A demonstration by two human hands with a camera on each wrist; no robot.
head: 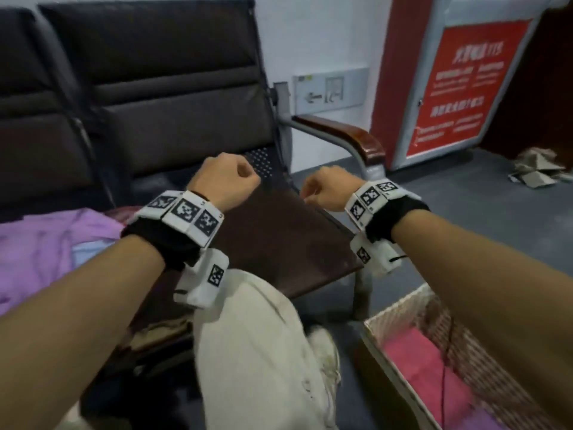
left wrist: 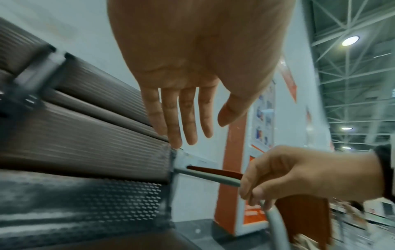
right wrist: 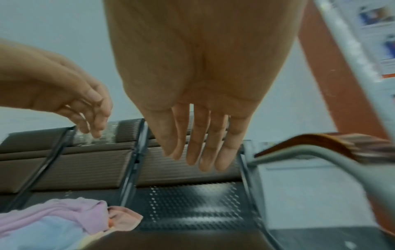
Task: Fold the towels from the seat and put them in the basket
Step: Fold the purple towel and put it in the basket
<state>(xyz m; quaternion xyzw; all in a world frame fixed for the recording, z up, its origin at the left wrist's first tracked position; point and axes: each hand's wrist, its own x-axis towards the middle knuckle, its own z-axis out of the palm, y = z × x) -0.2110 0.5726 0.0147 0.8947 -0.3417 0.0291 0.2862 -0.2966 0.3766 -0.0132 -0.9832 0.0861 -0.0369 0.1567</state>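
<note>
Towels (head: 46,243): crumpled heap, lilac over pale blue, lying on the left seat.
Basket (head: 400,308): woven, on the floor at right, pink cloth inside.
Left hand (left wrist: 192,81): fingers straight, released.
Right hand (right wrist: 200,101): fingers straight, released.

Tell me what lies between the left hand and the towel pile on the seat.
Nothing: in the right wrist view the left hand hangs open above the heap of purple, blue and pink towels; only air and the brown ribbed seat back show between them.
</note>
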